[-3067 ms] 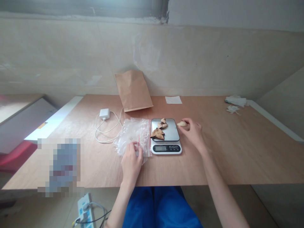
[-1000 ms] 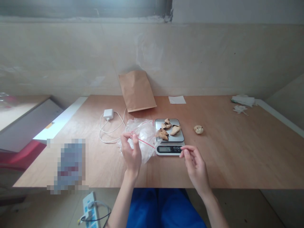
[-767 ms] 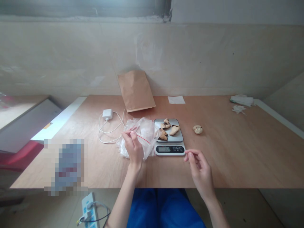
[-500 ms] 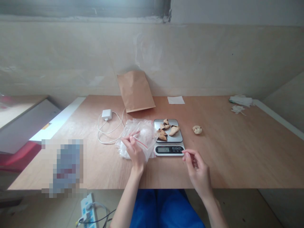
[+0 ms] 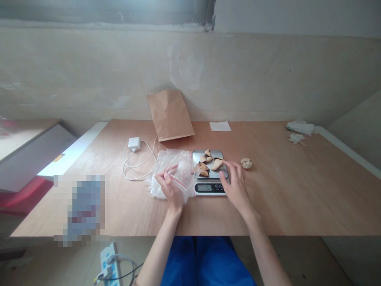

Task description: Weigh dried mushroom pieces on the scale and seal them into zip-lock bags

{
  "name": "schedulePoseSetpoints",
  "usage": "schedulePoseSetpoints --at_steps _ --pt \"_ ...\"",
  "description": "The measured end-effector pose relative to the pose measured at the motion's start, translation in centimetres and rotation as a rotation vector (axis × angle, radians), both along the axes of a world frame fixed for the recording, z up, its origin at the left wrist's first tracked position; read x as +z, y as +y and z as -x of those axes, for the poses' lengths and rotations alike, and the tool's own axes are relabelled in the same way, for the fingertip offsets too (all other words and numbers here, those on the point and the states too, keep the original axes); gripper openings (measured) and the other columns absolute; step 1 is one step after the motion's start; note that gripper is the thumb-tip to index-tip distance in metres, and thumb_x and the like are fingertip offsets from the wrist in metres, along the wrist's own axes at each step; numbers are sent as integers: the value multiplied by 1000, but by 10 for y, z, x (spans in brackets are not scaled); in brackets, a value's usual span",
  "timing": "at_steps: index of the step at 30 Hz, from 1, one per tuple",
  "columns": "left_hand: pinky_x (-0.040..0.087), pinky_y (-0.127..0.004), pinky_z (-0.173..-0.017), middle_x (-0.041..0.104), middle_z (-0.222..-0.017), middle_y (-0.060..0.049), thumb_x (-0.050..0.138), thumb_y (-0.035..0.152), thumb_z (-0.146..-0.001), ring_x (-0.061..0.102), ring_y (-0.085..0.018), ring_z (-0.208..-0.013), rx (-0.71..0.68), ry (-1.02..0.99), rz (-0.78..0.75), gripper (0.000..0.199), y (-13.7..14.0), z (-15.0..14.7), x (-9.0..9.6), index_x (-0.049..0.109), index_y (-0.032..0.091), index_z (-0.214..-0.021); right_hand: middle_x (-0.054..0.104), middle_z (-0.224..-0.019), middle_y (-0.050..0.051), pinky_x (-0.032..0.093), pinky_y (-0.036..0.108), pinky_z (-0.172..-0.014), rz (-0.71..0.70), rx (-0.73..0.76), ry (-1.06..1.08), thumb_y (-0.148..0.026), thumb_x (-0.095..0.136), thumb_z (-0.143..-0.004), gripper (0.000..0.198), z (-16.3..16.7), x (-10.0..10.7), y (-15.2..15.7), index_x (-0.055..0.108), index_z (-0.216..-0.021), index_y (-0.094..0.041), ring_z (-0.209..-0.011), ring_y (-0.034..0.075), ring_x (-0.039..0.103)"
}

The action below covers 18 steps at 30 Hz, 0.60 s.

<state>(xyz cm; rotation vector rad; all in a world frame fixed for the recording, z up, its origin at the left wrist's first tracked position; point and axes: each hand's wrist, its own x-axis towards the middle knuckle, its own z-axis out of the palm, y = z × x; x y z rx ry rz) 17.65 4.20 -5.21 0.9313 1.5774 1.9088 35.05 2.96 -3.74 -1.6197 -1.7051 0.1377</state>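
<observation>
Two bare hands work well apart from each other over a wooden table [image 5: 297,194]. Thumb and fingers of the left hand [image 5: 171,190] pinch a clear bag [image 5: 188,178] with a red line along its edge, held above a pile of clear plastic bags [image 5: 159,190]. The right hand [image 5: 236,184] has thumb and forefinger spread, grasping nothing; its forefinger points at a pale piece [image 5: 217,164], and whether it touches that piece I cannot tell.

Between the hands sits a white kitchen scale [image 5: 219,153], its display too small to read surely. The pale piece lies on its metal plate, right beside the right forefinger, with several browner pieces [image 5: 204,171] nearer the left hand, partly behind the clear bag. One rounded pale piece [image 5: 246,163] rests on the table just beyond the right hand's fingers.

Beyond the left hand stands a brown paper bag [image 5: 171,115]; farther out to that hand's left lie a white charger [image 5: 134,143] and its looped cable [image 5: 131,179].
</observation>
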Motion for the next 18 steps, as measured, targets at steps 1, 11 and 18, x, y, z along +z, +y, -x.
schedulePoseSetpoints --at_steps 1,11,18 --pt "44 -35 -82 64 -91 -8 28 37 -89 60 -17 -87 5 3 2 22 0 0 0 40 19 -85 48 -111 14 38 47 -94 -11 6 -9 -28 40 -87 32 1 0 4 46 -117 -19 -109 27 44" --pt "44 -34 -82 64 -93 -8 29 37 -89 62 -17 -87 -33 -20 -16 20 0 0 -1 39 20 -86 54 -107 15 40 43 -89 -91 -20 6 -28 43 -84 29 8 -4 29 47 -111 -16 -103 26 50" --pt "44 -38 -81 65 -86 -8 32 38 -88 63 -19 -84 -14 -63 -86 20 5 -1 -6 38 20 -84 58 -111 12 39 43 -92 -48 -18 8 -15 42 -78 33 6 -9 33 54 -109 -16 -104 26 50"
